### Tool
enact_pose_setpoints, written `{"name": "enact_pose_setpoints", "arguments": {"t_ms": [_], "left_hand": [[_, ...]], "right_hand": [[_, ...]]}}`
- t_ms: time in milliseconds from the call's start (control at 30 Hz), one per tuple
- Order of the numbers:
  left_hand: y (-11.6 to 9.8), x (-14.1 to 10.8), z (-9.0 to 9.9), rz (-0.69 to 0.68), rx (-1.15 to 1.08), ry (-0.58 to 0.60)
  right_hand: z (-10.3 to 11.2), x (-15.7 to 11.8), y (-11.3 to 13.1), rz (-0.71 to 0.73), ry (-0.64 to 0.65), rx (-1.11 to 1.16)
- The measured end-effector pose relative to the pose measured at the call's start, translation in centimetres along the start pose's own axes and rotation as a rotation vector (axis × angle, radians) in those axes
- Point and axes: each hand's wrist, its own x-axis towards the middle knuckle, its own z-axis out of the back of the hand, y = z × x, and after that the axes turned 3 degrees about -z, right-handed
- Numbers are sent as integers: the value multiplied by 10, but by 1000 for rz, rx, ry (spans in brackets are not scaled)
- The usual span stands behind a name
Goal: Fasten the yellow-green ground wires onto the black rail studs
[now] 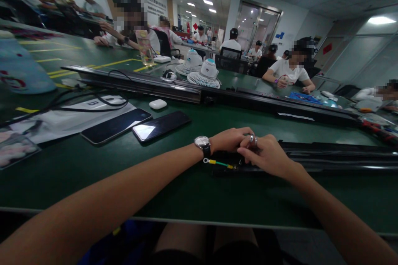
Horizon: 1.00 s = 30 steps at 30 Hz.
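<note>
Both hands meet over the left end of a long black rail (326, 159) lying on the green table (174, 190). My left hand (231, 138), with a watch (202, 142) on its wrist, has its fingers bent and partly hidden behind the other hand. Rings show on my right hand (265, 154), whose fingers are curled together against the left fingertips. What the fingers pinch is too small or hidden to name. A short green wire (221, 164) with yellow sleeves and a ring terminal sticks out to the left below the hands.
Two phones (116, 126) and a white earphone case (158, 104) lie left of the hands. A long black bar (248, 99) crosses the table behind, with white fans (203, 74) beyond it. Cables and a plastic bag (81, 114) are at the left. Several people sit farther back.
</note>
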Motion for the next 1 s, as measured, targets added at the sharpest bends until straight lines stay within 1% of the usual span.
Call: {"name": "enact_pose_setpoints", "arguments": {"t_ms": [167, 367, 700, 1000], "left_hand": [[3, 1, -4, -16, 11, -12], [10, 3, -8, -56, -4, -27], [7, 2, -4, -60, -21, -20], [4, 1, -2, -62, -29, -22]], "right_hand": [[2, -2, 4, 42, 15, 51], [2, -2, 4, 100, 27, 32], [3, 0, 6, 143, 58, -28], [3, 0, 5, 158, 57, -60]]}}
